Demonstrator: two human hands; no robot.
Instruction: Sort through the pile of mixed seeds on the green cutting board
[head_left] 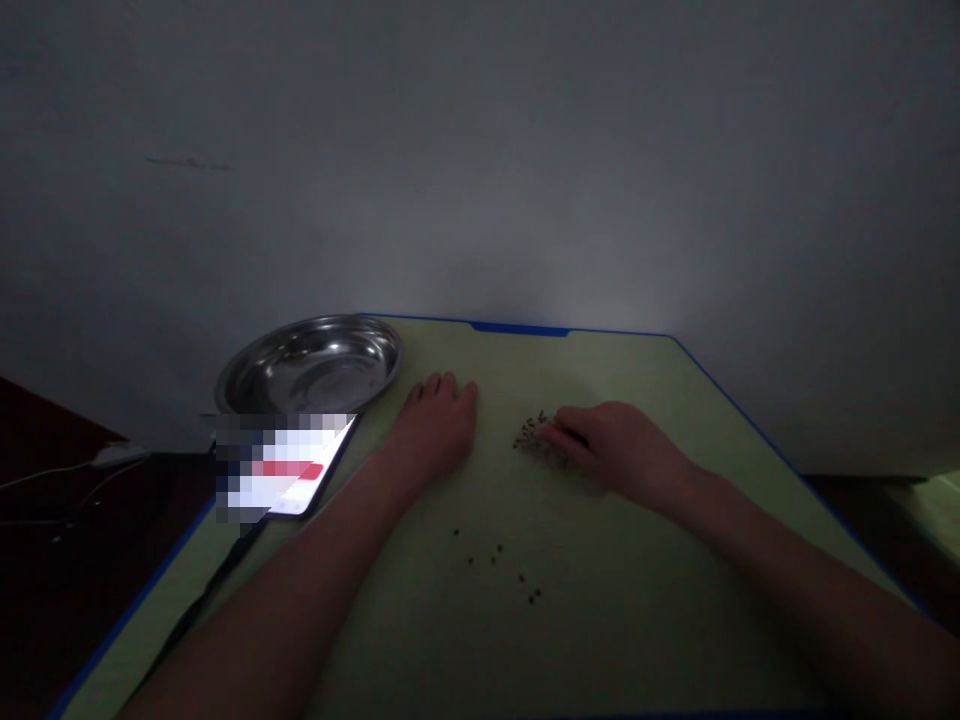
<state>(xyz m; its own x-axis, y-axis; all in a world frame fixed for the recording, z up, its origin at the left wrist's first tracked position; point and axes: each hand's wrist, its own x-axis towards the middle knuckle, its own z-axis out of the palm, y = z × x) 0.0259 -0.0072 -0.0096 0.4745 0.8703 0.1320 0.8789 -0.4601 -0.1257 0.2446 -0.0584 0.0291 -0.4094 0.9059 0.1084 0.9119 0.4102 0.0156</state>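
Note:
My left hand [439, 420] lies palm down on a pale green table [645, 560], fingers stretched flat and together, holding nothing. My right hand [611, 445] rests to its right, fingers curled, their tips touching a small heap of dark seeds [531, 430]. Whether anything is pinched in those fingers cannot be made out in the dim light. Several more loose dark seeds [499, 560] lie scattered nearer to me, between my forearms.
A shallow steel bowl [315, 365] stands at the table's far left corner. A lit phone [289, 465] lies in front of it, with a dark cable running off the left edge. The table has a blue rim and stands against a grey wall [480, 150].

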